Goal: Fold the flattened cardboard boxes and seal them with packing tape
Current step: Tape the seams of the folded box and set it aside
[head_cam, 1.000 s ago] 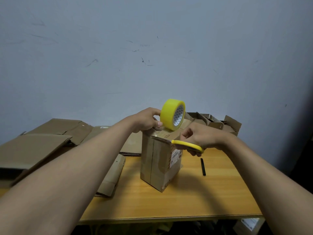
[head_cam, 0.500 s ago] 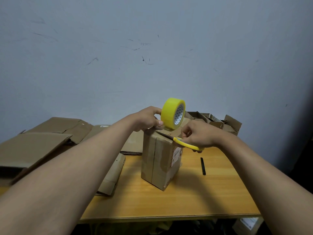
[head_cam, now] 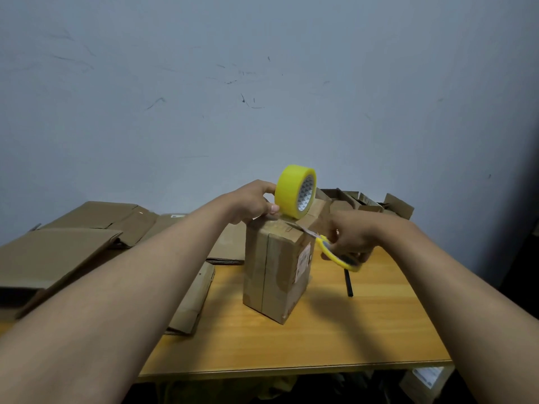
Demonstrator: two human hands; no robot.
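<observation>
A tall folded cardboard box (head_cam: 274,269) stands upright in the middle of the wooden table (head_cam: 335,339). My left hand (head_cam: 250,204) holds a yellow roll of packing tape (head_cam: 294,192) on edge over the box's top far corner. My right hand (head_cam: 354,236) grips yellow-handled scissors (head_cam: 335,253) at the box's top right edge, with the blades pointing at the tape strip there. Whether the blades are apart is too blurred to tell.
Flattened cardboard boxes (head_cam: 67,246) lie stacked on the table's left, one (head_cam: 192,304) leaning beside the upright box. Opened boxes (head_cam: 361,199) sit at the back right against the grey wall. A black pen-like stick (head_cam: 348,282) lies to the right of the box.
My right hand has swung the scissors from lying flat across the box's front top edge to the top right corner, the handles now lower and further right. The left hand and tape roll stayed put.
</observation>
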